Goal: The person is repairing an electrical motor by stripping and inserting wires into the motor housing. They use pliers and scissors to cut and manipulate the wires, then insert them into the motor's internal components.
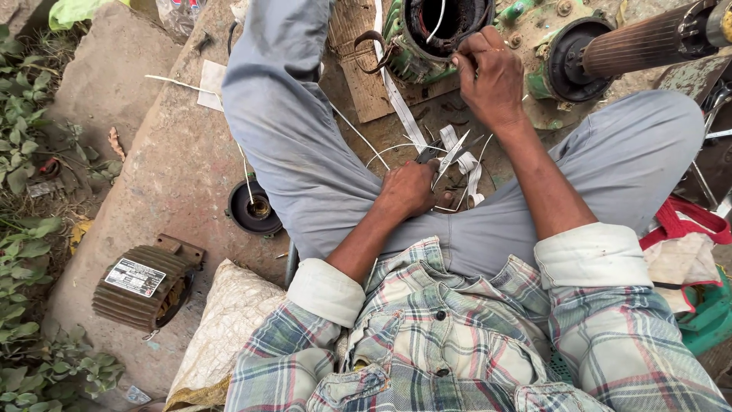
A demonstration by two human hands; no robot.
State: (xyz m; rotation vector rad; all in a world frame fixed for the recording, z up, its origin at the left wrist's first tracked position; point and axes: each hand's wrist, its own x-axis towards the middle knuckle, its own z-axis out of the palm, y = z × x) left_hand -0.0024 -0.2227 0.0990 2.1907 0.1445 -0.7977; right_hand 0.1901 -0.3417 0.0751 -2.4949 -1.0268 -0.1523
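Observation:
I sit on a concrete ledge with my legs apart in grey trousers. My left hand (pixel 408 188) rests between my thighs, closed on a pair of scissors (pixel 448 156) whose blades point up and right. My right hand (pixel 492 76) reaches forward to the rim of a green motor stator (pixel 415 53), pinching something small at its edge; what it pinches is too small to tell. A white cloth tape (pixel 400 103) runs from the stator down to a loose tangle beside the scissors.
A motor rotor with shaft (pixel 640 42) lies at top right. A ribbed motor end housing (pixel 141 286) and a round black cap (pixel 254 207) sit on the concrete (pixel 168 168) at left. A white sack (pixel 229 320) is by my left side, plants (pixel 23 137) beyond the ledge.

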